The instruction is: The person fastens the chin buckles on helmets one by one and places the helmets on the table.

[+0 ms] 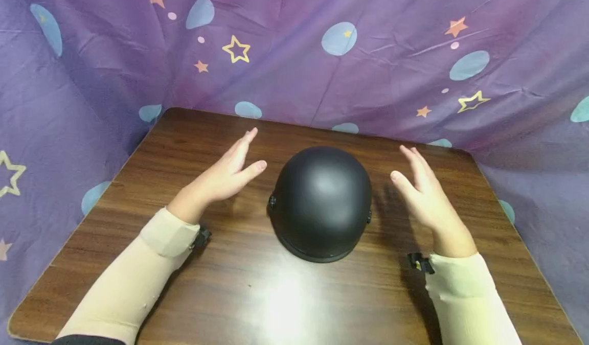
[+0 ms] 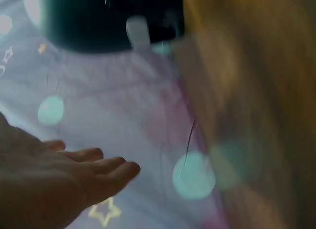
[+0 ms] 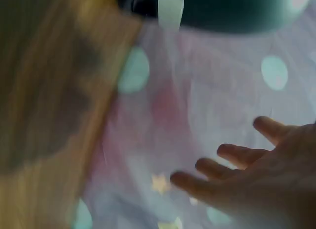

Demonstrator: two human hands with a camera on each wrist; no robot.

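Observation:
A matte black helmet (image 1: 322, 202) sits dome up on the brown wooden table (image 1: 221, 294), with a small dark fitting on each side. To its left, my left hand (image 1: 223, 176) is held apart from it, fingers straight and thumb spread. On the other side my right hand (image 1: 423, 197) faces it in the same way, also not touching. Both wrist views show part of the helmet (image 2: 108, 21) near the top edge, blurred, and the extended fingers of each hand. Neither hand holds anything. The helmet's inside is hidden.
A purple cloth (image 1: 285, 79) with stars and blue spots hangs behind the table and along its sides. Light glares off the tabletop in front of the helmet. Small black devices (image 1: 421, 263) are strapped at both wrists, over pale sleeves (image 1: 124, 283).

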